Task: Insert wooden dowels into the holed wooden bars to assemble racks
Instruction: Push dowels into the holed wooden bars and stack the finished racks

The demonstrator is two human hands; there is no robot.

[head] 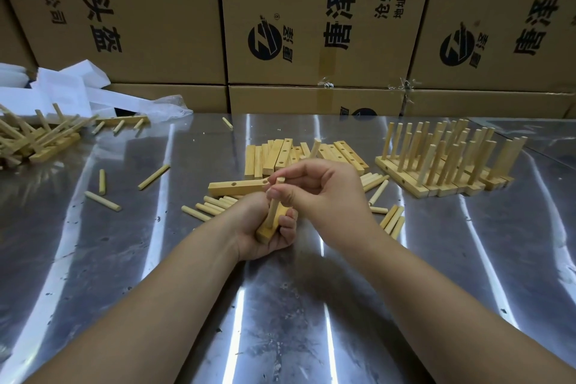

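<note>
I'm gripping the bar (267, 232) in my left hand (263, 227), fingers clamped round it just above the table (124, 259). My right hand (314, 187) is pinching the dowel (275, 207), standing upright, directly over the bar (so I'm guessing the push goes straight down).

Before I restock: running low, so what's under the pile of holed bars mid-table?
The holed bars lie on the metal table; loose dowels poke out at its right edge. Anything deeper underneath is covered.
</note>
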